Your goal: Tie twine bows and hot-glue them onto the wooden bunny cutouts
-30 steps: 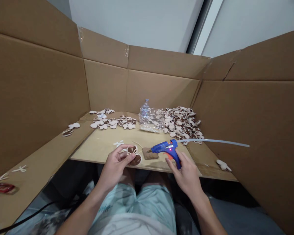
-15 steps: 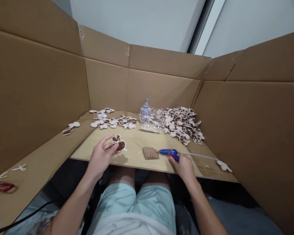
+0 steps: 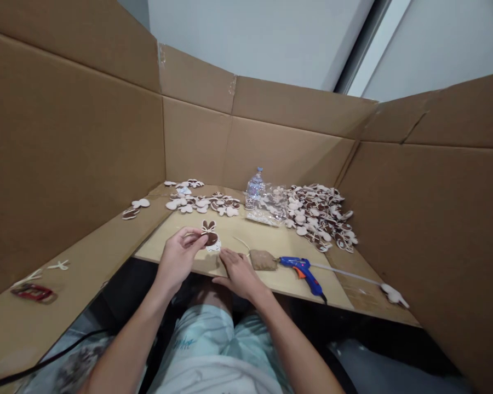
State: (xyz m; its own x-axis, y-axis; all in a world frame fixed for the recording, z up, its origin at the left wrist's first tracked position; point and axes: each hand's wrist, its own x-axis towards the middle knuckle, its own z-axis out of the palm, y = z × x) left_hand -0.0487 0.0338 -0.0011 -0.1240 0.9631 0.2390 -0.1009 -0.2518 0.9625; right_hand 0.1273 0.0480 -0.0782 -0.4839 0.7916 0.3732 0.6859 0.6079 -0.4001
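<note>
My left hand [image 3: 181, 253] pinches a brown bunny-shaped ornament [image 3: 211, 239] with a pale outline, upright ears and a cream bow. White lacy trim [image 3: 214, 247] shows along its bottom edge. Beside that trim are the fingertips of my right hand [image 3: 240, 272]; its fingers are stretched out, the thumb apart, and whether they touch the lace I cannot tell. A blue glue gun [image 3: 299, 266] with an orange trigger lies to the right, a long glue stick [image 3: 345, 272] sticking out behind. Its nozzle meets a brown pad [image 3: 263, 260], and a thin cream cord [image 3: 241, 241] lies beside the pad.
Bunny ornaments form a big pile [image 3: 318, 213] at back right and a smaller group [image 3: 205, 203] at back left. Between them stand a plastic bottle [image 3: 256, 185] and a clear bag [image 3: 267, 210]. A red tool [image 3: 32, 292] lies far left. Cardboard walls [image 3: 287, 150] surround the board.
My right hand has let go of the glue gun, which now lies on the board, and has moved left to the ornament. The ornament now stands more upright in my left hand. The view has shifted.
</note>
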